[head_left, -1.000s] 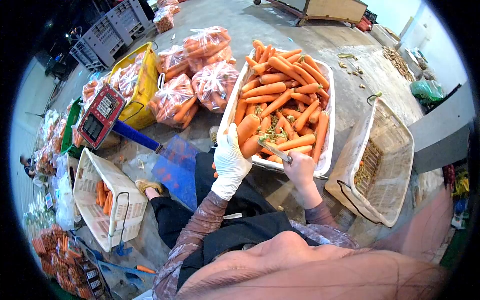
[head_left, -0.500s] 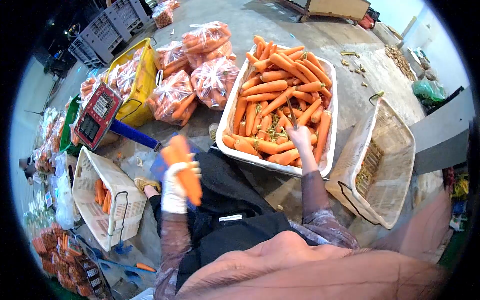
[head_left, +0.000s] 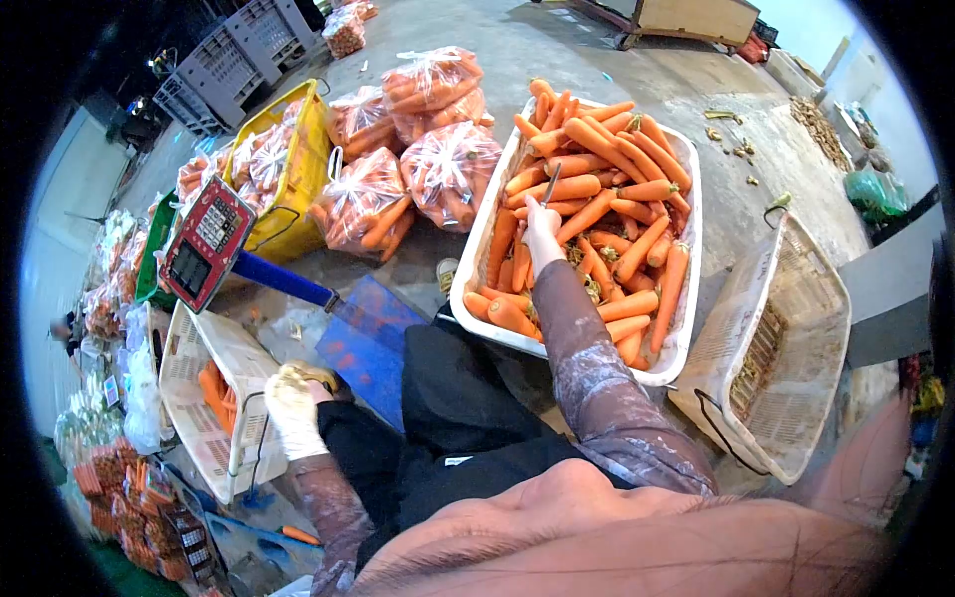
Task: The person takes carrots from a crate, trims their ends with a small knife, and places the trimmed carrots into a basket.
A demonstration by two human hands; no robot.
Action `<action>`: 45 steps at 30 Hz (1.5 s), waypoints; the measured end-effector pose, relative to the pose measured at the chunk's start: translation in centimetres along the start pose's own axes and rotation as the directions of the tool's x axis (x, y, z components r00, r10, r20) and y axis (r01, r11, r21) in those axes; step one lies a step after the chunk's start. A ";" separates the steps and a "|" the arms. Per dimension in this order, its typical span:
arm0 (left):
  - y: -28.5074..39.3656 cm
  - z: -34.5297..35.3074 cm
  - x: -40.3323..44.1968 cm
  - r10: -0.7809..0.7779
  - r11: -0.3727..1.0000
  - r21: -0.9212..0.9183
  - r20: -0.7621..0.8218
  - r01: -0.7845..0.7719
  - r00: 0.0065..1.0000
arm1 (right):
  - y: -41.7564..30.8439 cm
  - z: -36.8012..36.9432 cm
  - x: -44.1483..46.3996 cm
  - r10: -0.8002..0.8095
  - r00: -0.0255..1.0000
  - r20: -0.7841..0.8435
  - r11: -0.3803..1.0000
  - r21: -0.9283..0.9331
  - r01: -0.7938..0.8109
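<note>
My right hand (head_left: pixel 542 231) is closed on a knife (head_left: pixel 552 184), its thin blade pointing up over the heaped carrots (head_left: pixel 647 239). The carrots fill a large white tub (head_left: pixel 460 289) in front of me. My left hand (head_left: pixel 290 400), in a white glove, is at the near rim of a white plastic crate (head_left: pixel 204 438) on the left. No carrot shows in it and its fingers look loose, though slightly blurred. A few carrots (head_left: pixel 217 394) lie inside that crate.
Clear bags of carrots (head_left: pixel 453 174) stand behind the tub, beside a yellow crate (head_left: pixel 316 129). A red-faced scale (head_left: pixel 207 244) with a blue platform (head_left: pixel 368 343) is at left. An upright-tilted white crate (head_left: pixel 816 368) stands right. Carrot bundles (head_left: pixel 129 507) lie lower left.
My left hand has moved down and left to the crate, and the carrots it held are gone from it. My right hand, with the knife, has moved left over the tub.
</note>
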State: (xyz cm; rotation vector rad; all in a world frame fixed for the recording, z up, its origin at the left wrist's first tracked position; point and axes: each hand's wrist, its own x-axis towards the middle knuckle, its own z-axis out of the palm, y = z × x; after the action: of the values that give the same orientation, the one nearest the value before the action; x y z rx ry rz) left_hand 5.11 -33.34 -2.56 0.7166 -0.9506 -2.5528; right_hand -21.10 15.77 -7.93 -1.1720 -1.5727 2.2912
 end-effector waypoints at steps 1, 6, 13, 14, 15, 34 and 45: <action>-1.5 1.3 -1.1 -0.022 0.999 0.040 -0.003 0.022 1.000 | -0.4 0.7 0.1 -0.001 1.000 -0.001 1.000 0.008 0.001; -5.4 1.7 -2.4 -0.276 0.961 0.018 -0.074 0.278 0.958 | -0.3 3.7 4.2 0.224 0.947 -0.229 0.965 0.189 -0.182; -5.5 2.3 -5.0 -0.273 0.951 0.133 -0.054 0.278 0.960 | 0.7 3.4 5.1 0.192 0.978 0.082 0.689 0.698 -0.194; -5.6 2.0 -4.9 -0.276 0.948 0.147 -0.057 0.282 0.959 | -1.4 2.4 1.0 0.247 0.969 0.021 0.681 0.708 -0.189; -5.9 1.7 -4.9 -0.287 0.942 0.162 -0.062 0.293 0.956 | -0.6 1.2 1.7 0.244 0.961 0.126 0.667 0.697 -0.261; -24.9 22.4 -10.6 -0.771 0.598 0.266 0.446 0.756 0.454 | 1.0 -19.5 -22.1 0.029 0.879 0.475 0.944 -0.303 0.133; -21.9 21.3 -10.3 -0.630 0.616 0.049 0.630 0.786 0.454 | 8.8 -23.5 -27.3 0.268 0.505 0.820 0.863 0.029 -0.505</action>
State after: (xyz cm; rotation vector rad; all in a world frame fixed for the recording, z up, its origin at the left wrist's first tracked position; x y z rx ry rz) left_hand -1.00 -1.74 0.01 0.2111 -0.4503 -3.7417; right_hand 15.78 15.58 -4.74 -0.4124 -1.1177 3.5480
